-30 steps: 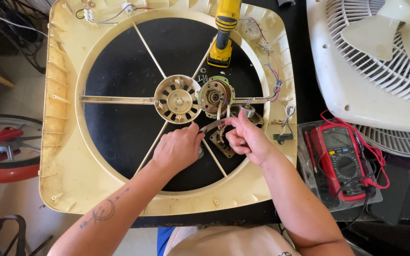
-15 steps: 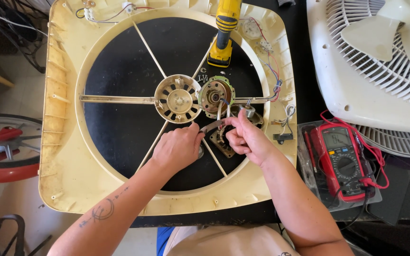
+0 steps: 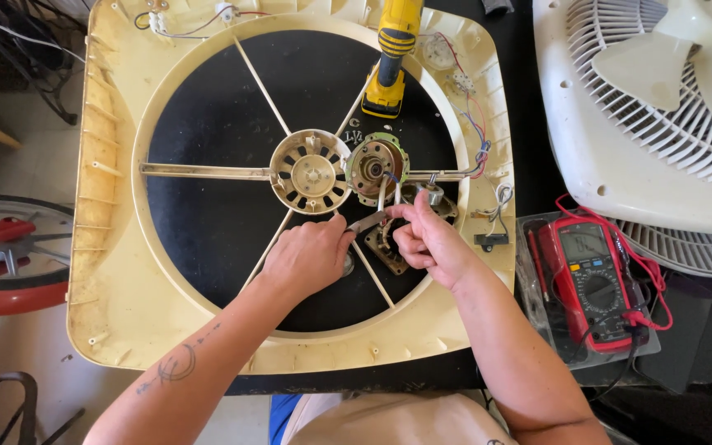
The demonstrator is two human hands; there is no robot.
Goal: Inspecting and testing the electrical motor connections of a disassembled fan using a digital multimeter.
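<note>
Yellowed, matt plastic fan frame (image 3: 109, 206), scuffed and grimy; glossy yellow plastic drill (image 3: 391, 49); bare metal motor parts (image 3: 375, 169) with copper-coloured windings; shiny steel tool (image 3: 366, 222); white ribbed plastic grille (image 3: 661, 124); red rubbery-cased multimeter (image 3: 591, 284).

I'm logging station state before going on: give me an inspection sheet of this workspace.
Surface: black tabletop, mostly covered.
Job's things: yellowed fan housing lying flat; central hub; motor part beside it; thin metal tool between the hands.
Clutter: yellow power driver resting on the housing; red multimeter in a clear tray.
Hands: left hand and right hand pinch the tool over the motor plate.
Cables: coloured wires on the housing; red leads.
Surroundings: white fan grille; red wheel.
</note>
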